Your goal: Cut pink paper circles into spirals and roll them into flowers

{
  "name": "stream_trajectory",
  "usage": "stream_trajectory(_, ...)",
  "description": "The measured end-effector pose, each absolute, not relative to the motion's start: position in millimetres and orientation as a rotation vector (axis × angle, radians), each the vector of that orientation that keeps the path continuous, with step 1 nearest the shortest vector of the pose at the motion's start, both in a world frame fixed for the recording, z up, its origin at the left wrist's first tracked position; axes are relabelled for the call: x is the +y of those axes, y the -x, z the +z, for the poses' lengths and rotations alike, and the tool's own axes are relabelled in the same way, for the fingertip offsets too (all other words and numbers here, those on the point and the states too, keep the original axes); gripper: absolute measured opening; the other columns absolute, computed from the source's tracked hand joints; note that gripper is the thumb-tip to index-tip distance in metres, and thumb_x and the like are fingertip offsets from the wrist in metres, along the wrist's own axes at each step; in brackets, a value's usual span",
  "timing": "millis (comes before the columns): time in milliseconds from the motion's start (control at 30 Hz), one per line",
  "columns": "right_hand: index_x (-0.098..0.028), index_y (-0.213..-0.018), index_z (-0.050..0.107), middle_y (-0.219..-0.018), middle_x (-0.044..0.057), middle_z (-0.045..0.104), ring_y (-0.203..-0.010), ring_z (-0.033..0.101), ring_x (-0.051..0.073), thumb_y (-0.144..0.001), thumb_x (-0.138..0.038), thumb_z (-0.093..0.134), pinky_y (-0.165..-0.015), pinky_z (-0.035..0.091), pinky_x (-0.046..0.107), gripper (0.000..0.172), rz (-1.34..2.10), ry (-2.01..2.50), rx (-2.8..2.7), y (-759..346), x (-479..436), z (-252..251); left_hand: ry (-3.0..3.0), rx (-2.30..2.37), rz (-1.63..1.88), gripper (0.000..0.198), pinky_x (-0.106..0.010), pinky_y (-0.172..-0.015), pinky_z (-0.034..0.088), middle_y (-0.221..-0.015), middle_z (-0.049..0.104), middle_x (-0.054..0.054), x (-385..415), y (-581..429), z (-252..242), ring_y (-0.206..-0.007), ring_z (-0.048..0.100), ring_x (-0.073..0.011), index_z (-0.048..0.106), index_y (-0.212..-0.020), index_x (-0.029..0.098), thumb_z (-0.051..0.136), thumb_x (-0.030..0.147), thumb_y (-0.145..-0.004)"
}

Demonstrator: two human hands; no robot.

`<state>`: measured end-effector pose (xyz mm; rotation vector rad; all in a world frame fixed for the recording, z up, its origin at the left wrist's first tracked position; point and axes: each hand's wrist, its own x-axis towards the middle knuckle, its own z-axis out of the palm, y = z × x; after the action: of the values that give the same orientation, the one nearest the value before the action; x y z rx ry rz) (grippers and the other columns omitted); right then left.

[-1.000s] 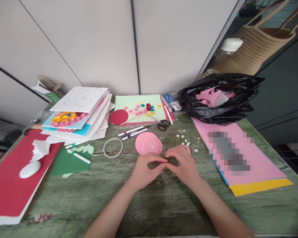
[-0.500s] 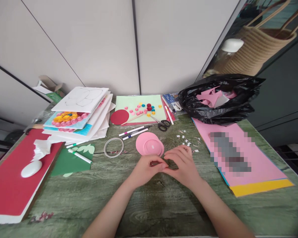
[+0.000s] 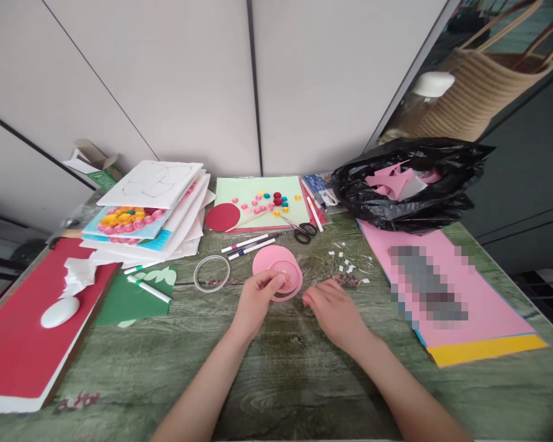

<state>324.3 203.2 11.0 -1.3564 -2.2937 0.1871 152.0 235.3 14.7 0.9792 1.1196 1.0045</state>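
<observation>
Joint pinching has yielded to separate work: left hand [image 3: 255, 301] at pink discs [image 3: 267, 256], right hand [image 3: 335, 312] curled alongside, both grips indiscernible.

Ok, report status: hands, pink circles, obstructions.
Left hand at overlapping pink paper circles, grip unclear. Right hand beside them, fingers curled, hold unclear. White scraps beyond right hand; scissors farther back.

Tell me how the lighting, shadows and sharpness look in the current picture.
Head view: soft light, with a dim shadow on the table at the bottom middle; head view: the right hand is too indistinct to show what, if anything, it pinches; head view: blocky pixels cover a patch over the pink paper.
</observation>
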Motion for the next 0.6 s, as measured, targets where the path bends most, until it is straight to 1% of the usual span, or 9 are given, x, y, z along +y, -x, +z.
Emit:
stream_trajectory(33, -0.016, -0.095, 0.059, -0.081, 0.007, 0.064, -0.075, 0.054, 0.019, -0.092, -0.017, 0.034, -0.072, 0.039, 0.033, 0.025, 0.214, 1.396, -2.275, -324, 204, 10, -1.0, 1.134, 0.998, 0.019, -0.023, -0.07, 0.045, -0.071, 0.066, -0.002, 235, -152, 15, -0.069, 0.058, -0.0127, 0.067, -0.075, 0.013, 0.063, 0.031, -0.073)
stream_trajectory(100, -0.017, -0.115, 0.051, -0.106, 0.01, 0.061, -0.096, 0.054, 0.021, -0.091, -0.02, 0.039, -0.083, 0.039, 0.036, 0.027, 0.268, 1.449, -2.206, -325, 204, 11, -1.07, 1.173, 0.969, 0.018, -0.023, -0.071, 0.045, -0.073, 0.067, -0.003, 234, -152, 16, -0.071, 0.059, -0.0134, 0.068, -0.076, 0.013, 0.063, 0.03, -0.073)
stream_trajectory(133, -0.018, -0.12, 0.048, -0.114, 0.011, 0.058, -0.103, 0.051, 0.022, -0.09, -0.023, 0.043, -0.087, 0.038, 0.038, 0.031, 0.298, 1.46, -2.164, -326, 204, 12, -1.112, 1.187, 0.949, 0.017, -0.024, -0.072, 0.046, -0.075, 0.068, -0.003, 233, -153, 16, -0.072, 0.059, -0.014, 0.069, -0.076, 0.013, 0.063, 0.029, -0.074)
stream_trajectory(167, -0.019, -0.121, 0.046, -0.117, 0.01, 0.055, -0.107, 0.049, 0.023, -0.089, -0.027, 0.046, -0.089, 0.038, 0.039, 0.033, 0.328, 1.459, -2.12, -327, 203, 13, -1.149, 1.188, 0.93, 0.017, -0.024, -0.073, 0.046, -0.076, 0.069, -0.003, 231, -154, 16, -0.074, 0.06, -0.0145, 0.069, -0.077, 0.014, 0.062, 0.029, -0.074)
stream_trajectory(233, -0.02, -0.118, 0.048, -0.114, 0.01, 0.056, -0.106, 0.049, 0.022, -0.088, -0.03, 0.049, -0.09, 0.039, 0.039, 0.032, 0.37, 1.434, -2.041, -327, 201, 16, -1.203, 1.157, 0.903, 0.017, -0.025, -0.075, 0.047, -0.08, 0.07, -0.004, 228, -156, 16, -0.076, 0.061, -0.0153, 0.069, -0.08, 0.014, 0.061, 0.029, -0.076)
stream_trajectory(400, -0.022, -0.101, 0.056, -0.093, 0.006, 0.061, -0.093, 0.054, 0.02, -0.083, -0.028, 0.058, -0.083, 0.043, 0.037, 0.019, 0.292, 1.341, -1.932, -326, 198, 16, -1.255, 1.083, 0.871, 0.018, -0.025, -0.075, 0.047, -0.083, 0.07, -0.004, 222, -162, 18, -0.079, 0.062, -0.0159, 0.069, -0.082, 0.015, 0.06, 0.03, -0.077)
stream_trajectory(600, -0.023, -0.093, 0.059, -0.087, 0.004, 0.063, -0.086, 0.057, 0.019, -0.079, -0.023, 0.062, -0.079, 0.044, 0.036, 0.014, 0.196, 1.303, -1.898, -326, 200, 14, -1.319, 1.068, 0.869, 0.017, -0.026, -0.076, 0.046, -0.085, 0.07, -0.005, 221, -163, 18, -0.08, 0.062, -0.0163, 0.07, -0.083, 0.016, 0.059, 0.029, -0.078)
